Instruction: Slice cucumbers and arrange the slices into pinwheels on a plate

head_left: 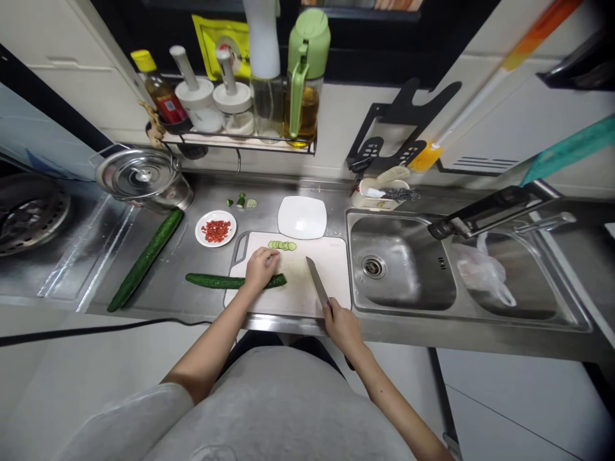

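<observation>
A kitchen knife (317, 282) is gripped by its handle in my right hand (343, 326), the blade pointing up and slightly left over the right half of the white cutting board (331, 256). My left hand (261, 269) is over the board's left side, fingers curled together; what they pinch, if anything, is too small to make out. Beneath that hand and wrist runs a cut cucumber (214, 280), its left part reaching past the board onto the counter. Just beyond the left fingertips lies a short row of cucumber slices (282, 245).
A white plate (302, 218) stands behind the board. Left of it are chopped red pieces on a small dish (216, 228), cucumber scraps (241, 201), a whole cucumber (147, 259) and a lidded steel pot (144, 176). The sink (408, 256) lies right, the condiment shelf (240, 141) above.
</observation>
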Demonstrator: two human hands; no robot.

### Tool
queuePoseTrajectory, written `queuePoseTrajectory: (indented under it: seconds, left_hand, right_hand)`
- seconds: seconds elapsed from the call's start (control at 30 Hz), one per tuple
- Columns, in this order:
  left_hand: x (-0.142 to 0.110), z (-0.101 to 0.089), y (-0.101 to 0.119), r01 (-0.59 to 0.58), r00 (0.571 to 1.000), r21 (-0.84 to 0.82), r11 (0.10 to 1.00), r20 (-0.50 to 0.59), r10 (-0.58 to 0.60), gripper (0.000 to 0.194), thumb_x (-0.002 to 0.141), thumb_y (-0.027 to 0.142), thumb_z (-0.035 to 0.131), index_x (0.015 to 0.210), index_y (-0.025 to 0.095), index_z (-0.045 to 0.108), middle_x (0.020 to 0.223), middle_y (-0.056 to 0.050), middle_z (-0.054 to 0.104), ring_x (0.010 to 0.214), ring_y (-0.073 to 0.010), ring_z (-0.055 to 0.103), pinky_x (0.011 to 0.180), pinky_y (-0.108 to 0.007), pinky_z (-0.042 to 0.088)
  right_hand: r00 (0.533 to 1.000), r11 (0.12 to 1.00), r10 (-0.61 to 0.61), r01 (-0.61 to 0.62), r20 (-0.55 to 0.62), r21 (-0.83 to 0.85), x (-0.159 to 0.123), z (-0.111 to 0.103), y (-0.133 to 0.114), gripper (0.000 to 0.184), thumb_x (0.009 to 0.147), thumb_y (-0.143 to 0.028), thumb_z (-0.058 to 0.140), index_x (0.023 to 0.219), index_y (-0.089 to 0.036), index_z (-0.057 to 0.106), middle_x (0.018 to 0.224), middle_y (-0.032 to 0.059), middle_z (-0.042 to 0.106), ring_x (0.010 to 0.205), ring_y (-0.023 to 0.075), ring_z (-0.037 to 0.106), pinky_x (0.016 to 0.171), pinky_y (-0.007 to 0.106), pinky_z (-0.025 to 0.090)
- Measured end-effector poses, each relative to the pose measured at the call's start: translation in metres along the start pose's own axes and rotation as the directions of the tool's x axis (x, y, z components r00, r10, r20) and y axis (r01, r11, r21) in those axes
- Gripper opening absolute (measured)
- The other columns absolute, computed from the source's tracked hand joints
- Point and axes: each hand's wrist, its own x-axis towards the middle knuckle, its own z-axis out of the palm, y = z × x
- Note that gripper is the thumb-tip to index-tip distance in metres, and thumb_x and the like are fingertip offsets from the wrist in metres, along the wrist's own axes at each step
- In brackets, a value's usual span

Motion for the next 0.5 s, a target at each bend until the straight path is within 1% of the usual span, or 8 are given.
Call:
queuePoseTrajectory:
  seconds: [0.1, 0.2, 0.27, 0.37, 0.43, 0.5]
  left_hand:
    - [-0.030, -0.007, -0.002, -0.163, 0.985, 0.048, 0.986, 0.073, 0.159, 0.019, 0.089, 0.033, 0.054, 0.095, 0.022, 0.069, 0.091, -0.005, 0.066, 0.089, -0.0174, 0.060, 0.083, -0.033, 0.048]
    - [-0.047, -0.006, -0.005, -0.291, 0.952, 0.102, 0.951, 0.126, 0.278, 0.020, 0.090, 0.033, 0.054, 0.096, 0.023, 0.070, 0.092, -0.006, 0.066, 0.089, -0.0172, 0.060, 0.081, -0.033, 0.049]
    - [-0.052, -0.004, -0.008, -0.337, 0.939, 0.122, 0.934, 0.120, 0.323, 0.021, 0.090, 0.033, 0.054, 0.096, 0.023, 0.071, 0.093, -0.006, 0.067, 0.089, -0.0169, 0.060, 0.080, -0.033, 0.049]
    - [-0.054, -0.002, -0.014, -0.374, 0.927, 0.122, 0.919, 0.089, 0.365, 0.021, 0.090, 0.031, 0.053, 0.097, 0.023, 0.071, 0.094, -0.006, 0.068, 0.089, -0.0166, 0.061, 0.079, -0.033, 0.051]
    - [-0.055, -0.001, -0.018, -0.395, 0.918, 0.116, 0.911, 0.075, 0.388, 0.020, 0.090, 0.029, 0.054, 0.099, 0.023, 0.071, 0.095, -0.006, 0.068, 0.090, -0.0167, 0.060, 0.079, -0.033, 0.051]
    - [-0.055, 0.000, -0.021, -0.413, 0.910, 0.113, 0.904, 0.071, 0.408, 0.020, 0.090, 0.028, 0.054, 0.100, 0.023, 0.071, 0.096, -0.006, 0.068, 0.090, -0.0168, 0.060, 0.079, -0.033, 0.051]
  right_hand:
    - [0.999, 0.999, -0.035, 0.035, 0.016, 0.000, 0.002, -0.001, -0.009, 0.036, 0.099, -0.036, 0.026, 0.117, -0.020, 0.053, 0.094, 0.0095, 0.070, 0.088, 0.0222, 0.065, 0.066, 0.027, 0.035]
    - [0.997, 0.998, -0.070, 0.070, 0.032, 0.004, 0.004, -0.001, -0.017, 0.032, 0.099, -0.034, 0.028, 0.112, -0.019, 0.054, 0.094, 0.0093, 0.070, 0.088, 0.0212, 0.065, 0.067, 0.027, 0.034]
    - [0.996, 0.997, -0.082, 0.082, 0.028, 0.006, 0.003, 0.000, -0.023, 0.030, 0.099, -0.032, 0.029, 0.114, -0.019, 0.051, 0.097, 0.0091, 0.070, 0.088, 0.0211, 0.065, 0.067, 0.027, 0.034]
    - [0.995, 0.995, -0.099, 0.099, 0.026, -0.013, 0.001, 0.001, -0.032, 0.031, 0.099, -0.031, 0.029, 0.122, -0.020, 0.047, 0.096, 0.0093, 0.070, 0.088, 0.0218, 0.065, 0.068, 0.027, 0.035]
    - [0.992, 0.992, -0.118, 0.120, 0.032, -0.036, 0.000, 0.001, -0.038, 0.031, 0.099, -0.030, 0.028, 0.121, -0.019, 0.047, 0.093, 0.0099, 0.070, 0.088, 0.0223, 0.065, 0.068, 0.027, 0.035]
    - [0.990, 0.989, -0.134, 0.136, 0.042, -0.053, -0.002, 0.001, -0.045, 0.030, 0.099, -0.029, 0.027, 0.116, -0.019, 0.049, 0.091, 0.0106, 0.069, 0.087, 0.0226, 0.065, 0.069, 0.028, 0.036]
